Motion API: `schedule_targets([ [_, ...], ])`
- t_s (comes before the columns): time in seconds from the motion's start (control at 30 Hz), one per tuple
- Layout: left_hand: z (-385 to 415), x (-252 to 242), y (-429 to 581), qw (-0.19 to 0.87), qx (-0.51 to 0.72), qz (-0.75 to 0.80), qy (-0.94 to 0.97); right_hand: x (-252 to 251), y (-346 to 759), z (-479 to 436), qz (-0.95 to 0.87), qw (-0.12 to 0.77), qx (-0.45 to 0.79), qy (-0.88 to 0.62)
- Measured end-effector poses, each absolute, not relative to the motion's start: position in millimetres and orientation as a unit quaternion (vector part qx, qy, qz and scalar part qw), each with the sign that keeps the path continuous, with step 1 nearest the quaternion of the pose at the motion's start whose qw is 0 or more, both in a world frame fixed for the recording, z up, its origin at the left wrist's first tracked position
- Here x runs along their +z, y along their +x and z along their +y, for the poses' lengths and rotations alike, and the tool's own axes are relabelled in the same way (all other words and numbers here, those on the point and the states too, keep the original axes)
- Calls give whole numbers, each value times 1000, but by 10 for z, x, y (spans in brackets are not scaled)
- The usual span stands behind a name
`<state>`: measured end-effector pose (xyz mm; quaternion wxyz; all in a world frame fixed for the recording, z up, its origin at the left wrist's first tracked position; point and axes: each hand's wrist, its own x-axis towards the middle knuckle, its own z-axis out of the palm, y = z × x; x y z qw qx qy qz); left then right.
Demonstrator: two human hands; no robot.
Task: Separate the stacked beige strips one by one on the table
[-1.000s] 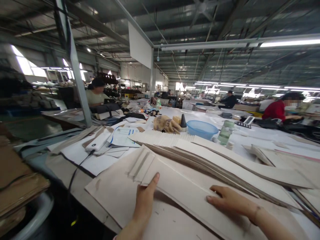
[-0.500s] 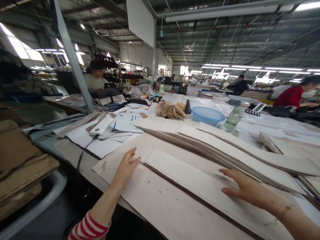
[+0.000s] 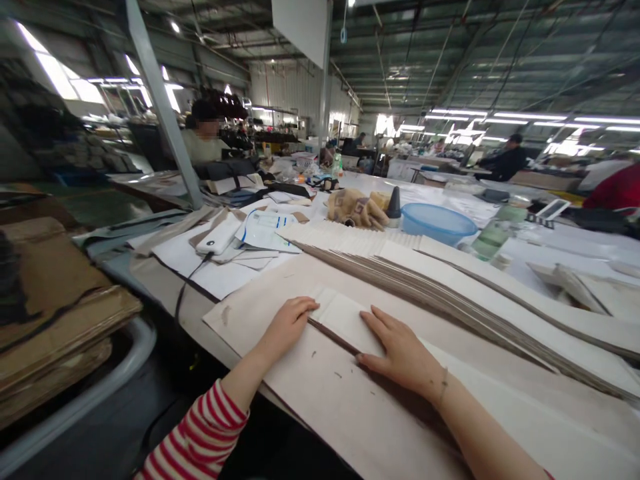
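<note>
Several long pale strips (image 3: 345, 319) lie in a low pack beneath the person's hands. At the pack's left end the left hand (image 3: 290, 323) reaches in with fingers bent and close together, their tips at the near corner; whether they pinch it, I cannot tell. The right hand (image 3: 400, 350) rests palm down over the pack, open, fingers spread along its top and thumb out at its near edge. Under the pack spreads a large pale sheet (image 3: 310, 393), bare on the pack's near side and past its left end; its front edge runs nearest the person. Beyond the pack, a fanned stack (image 3: 400, 267) slants alongside, with a band of bare sheet between. Past the pack's left end sits a white device (image 3: 220, 238); a blue basin (image 3: 439, 230) stands farther beyond the pack on the tabletop (image 3: 360, 181).
</note>
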<state>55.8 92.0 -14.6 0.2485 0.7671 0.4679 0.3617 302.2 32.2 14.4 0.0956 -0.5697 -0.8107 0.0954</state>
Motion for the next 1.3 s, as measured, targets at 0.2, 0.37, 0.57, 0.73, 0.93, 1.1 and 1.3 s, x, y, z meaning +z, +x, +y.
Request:
schedule_targets([
  [0.2, 933, -138, 563, 249, 356, 468, 770, 149, 3047, 321, -818, 121, 82, -556],
  [0.37, 934, -154, 559, 246, 357, 470, 769, 139, 2980, 356, -825, 134, 58, -545],
  [0.57, 924, -130, 562, 240, 355, 475, 768, 140, 2968, 361, -832, 119, 50, -540],
  [0.73, 924, -131, 569, 239, 354, 476, 769, 186, 2915, 370, -833, 129, 40, -537],
  [0.93, 922, -141, 565, 236, 352, 473, 772, 212, 2827, 394, -836, 121, 28, -534],
  [1.1, 925, -158, 563, 239, 350, 476, 771, 190, 2831, 414, -838, 120, 31, -532],
  [1.3, 931, -182, 520, 239, 356, 504, 750, 145, 2843, 407, -839, 124, 28, -529],
])
